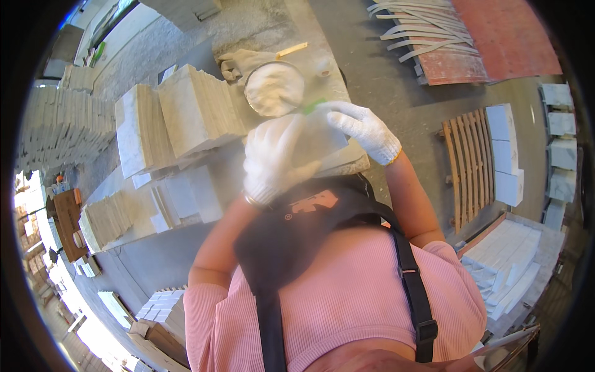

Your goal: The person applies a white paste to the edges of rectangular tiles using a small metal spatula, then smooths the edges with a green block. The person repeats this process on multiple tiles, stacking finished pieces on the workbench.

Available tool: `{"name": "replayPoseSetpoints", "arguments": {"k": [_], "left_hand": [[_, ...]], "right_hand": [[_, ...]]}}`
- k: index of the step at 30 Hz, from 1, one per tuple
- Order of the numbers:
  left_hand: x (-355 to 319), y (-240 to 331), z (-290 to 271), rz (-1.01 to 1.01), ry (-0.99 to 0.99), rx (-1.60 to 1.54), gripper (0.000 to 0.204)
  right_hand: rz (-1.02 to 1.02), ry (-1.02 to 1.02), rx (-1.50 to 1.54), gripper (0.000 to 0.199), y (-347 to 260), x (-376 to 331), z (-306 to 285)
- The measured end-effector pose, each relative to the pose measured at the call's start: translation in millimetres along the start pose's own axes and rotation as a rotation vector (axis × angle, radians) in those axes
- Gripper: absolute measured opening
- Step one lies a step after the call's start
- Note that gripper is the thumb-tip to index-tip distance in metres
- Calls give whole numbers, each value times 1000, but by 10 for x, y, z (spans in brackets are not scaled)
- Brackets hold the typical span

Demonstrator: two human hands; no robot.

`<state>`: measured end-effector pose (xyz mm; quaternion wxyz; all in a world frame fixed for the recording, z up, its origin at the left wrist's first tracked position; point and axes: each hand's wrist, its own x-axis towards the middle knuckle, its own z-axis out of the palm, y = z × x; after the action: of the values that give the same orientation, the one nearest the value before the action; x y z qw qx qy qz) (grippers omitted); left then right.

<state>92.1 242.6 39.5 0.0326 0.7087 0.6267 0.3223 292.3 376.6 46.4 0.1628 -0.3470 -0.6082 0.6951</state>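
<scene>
Both of my hands wear white knit gloves over a pale tile [327, 131] at the table edge before me. My left hand [273, 158] lies along the tile's left side, slightly blurred, its thumb spread from the fingers. Over the tile's right side, my right hand [364, 131] has its fingers bent inward, closed around a small green tool [314, 105] that is mostly hidden and blurred; its exact kind does not show. Just beyond my left hand stands a round bowl [246, 92] of whitish powder or paste [276, 87].
Stacked stone tiles [198, 111] stand left of the bowl, with smaller tile pieces [176, 201] nearer me. A crumpled cloth [238, 64] and a yellowish stick [291, 49] lie beyond. Rightward are a wooden pallet [470, 164], boxed tiles [503, 149] and a red board [508, 37] with pale strips.
</scene>
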Motion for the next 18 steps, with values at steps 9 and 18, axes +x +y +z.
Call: {"name": "replayPoseSetpoints", "arguments": {"k": [9, 18], "left_hand": [[69, -70, -158, -52, 90, 5, 88], [55, 6, -211, -111, 113, -51, 88]], "right_hand": [[156, -17, -63, 47, -94, -393, -19], [-16, 84, 84, 52, -141, -403, 17]]}}
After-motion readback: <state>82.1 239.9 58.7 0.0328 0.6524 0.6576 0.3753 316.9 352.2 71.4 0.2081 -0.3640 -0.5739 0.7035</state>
